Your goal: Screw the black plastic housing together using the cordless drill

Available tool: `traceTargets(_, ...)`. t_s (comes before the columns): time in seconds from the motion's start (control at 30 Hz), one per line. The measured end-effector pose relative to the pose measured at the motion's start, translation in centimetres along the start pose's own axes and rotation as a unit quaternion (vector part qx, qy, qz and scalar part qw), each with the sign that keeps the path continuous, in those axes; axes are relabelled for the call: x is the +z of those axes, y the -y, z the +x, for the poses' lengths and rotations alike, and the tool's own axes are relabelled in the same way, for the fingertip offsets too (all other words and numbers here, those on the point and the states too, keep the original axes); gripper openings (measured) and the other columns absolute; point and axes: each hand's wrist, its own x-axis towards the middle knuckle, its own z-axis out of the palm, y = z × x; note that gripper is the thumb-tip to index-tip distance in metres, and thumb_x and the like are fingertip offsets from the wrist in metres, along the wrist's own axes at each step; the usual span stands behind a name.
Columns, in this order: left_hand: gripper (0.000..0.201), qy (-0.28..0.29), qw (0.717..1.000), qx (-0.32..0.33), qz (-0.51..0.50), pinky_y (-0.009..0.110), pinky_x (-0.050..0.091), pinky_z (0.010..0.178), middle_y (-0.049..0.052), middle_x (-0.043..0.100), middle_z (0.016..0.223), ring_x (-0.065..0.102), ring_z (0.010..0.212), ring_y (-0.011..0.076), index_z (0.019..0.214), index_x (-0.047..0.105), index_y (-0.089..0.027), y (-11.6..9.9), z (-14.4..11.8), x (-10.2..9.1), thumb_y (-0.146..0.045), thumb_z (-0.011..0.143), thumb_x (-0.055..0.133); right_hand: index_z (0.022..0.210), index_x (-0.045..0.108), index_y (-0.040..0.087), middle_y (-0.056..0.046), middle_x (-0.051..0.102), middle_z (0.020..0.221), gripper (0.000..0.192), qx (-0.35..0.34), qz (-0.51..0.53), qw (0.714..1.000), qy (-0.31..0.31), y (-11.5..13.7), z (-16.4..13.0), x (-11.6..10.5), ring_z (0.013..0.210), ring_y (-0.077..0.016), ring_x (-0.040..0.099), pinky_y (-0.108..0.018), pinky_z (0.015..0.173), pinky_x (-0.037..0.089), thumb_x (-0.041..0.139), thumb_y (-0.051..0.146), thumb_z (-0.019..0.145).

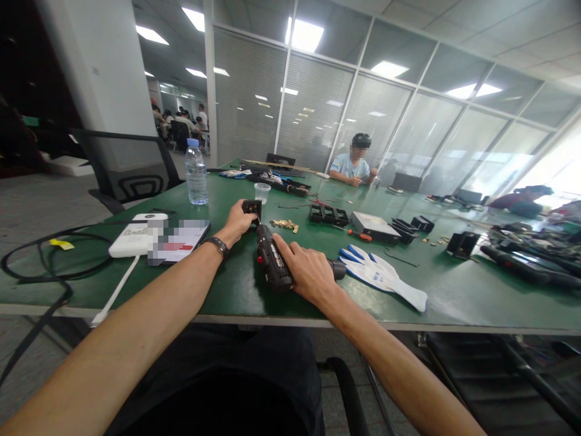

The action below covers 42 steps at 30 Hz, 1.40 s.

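A black cordless drill lies on its side, its bit toward a small black plastic part. My right hand is wrapped round the drill's grip. With my left hand I hold the black part, fingers closed on its near side. The bit's tip is at the part; whether it touches a screw is too small to tell. Just right of the drill's front end is a pile of small brass-coloured pieces. A white glove with blue fingertips lies right of the drill's base.
A water bottle, a plastic cup, a white power bank and a phone stand or lie leftward. Black frames, a screwdriver and a grey box lie beyond. A co-worker sits across the green table.
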Motion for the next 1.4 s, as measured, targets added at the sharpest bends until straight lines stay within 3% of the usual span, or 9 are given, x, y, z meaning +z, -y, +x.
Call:
traceTargets(0.47, 0.036, 0.002, 1.0, -0.002, -0.003, 0.029, 0.046, 0.075, 0.0, 0.062, 0.08, 0.057, 0.076, 0.016, 0.089, 0.058, -0.017, -0.19, -0.15, 0.0, -0.013, 0.054, 0.065, 0.15, -0.008, 0.027, -0.011, 0.055, 0.119, 0.094, 0.006, -0.009, 1.0, 0.019, 0.06, -0.02, -0.2, 0.097, -0.0259, 0.061, -0.034, 0.078, 0.044, 0.058, 0.033, 0.083)
traceTargets(1.13, 0.037, -0.004, 1.0, -0.004, -0.01, 0.031, 0.046, 0.078, 0.001, 0.062, 0.081, 0.057, 0.078, 0.0169, 0.088, 0.06, -0.017, -0.07, -0.04, 0.03, -0.013, 0.052, 0.065, 0.15, -0.005, 0.028, -0.009, 0.057, 0.115, 0.092, -0.001, -0.003, 1.0, -0.016, -0.04, 0.02, 0.34, 0.091, -0.026, 0.062, -0.033, 0.075, 0.044, 0.058, 0.04, 0.083)
traceTargets(1.4, 0.037, 0.0, 1.0, 0.002, -0.009, 0.031, 0.047, 0.077, 0.001, 0.063, 0.081, 0.057, 0.078, 0.0166, 0.089, 0.06, -0.017, 0.21, 0.05, 0.05, -0.014, 0.053, 0.065, 0.15, -0.008, 0.028, -0.011, 0.056, 0.119, 0.093, 0.0, -0.004, 1.0, 0.009, -0.03, -0.02, -0.04, 0.096, -0.0266, 0.062, -0.035, 0.078, 0.044, 0.057, 0.038, 0.084)
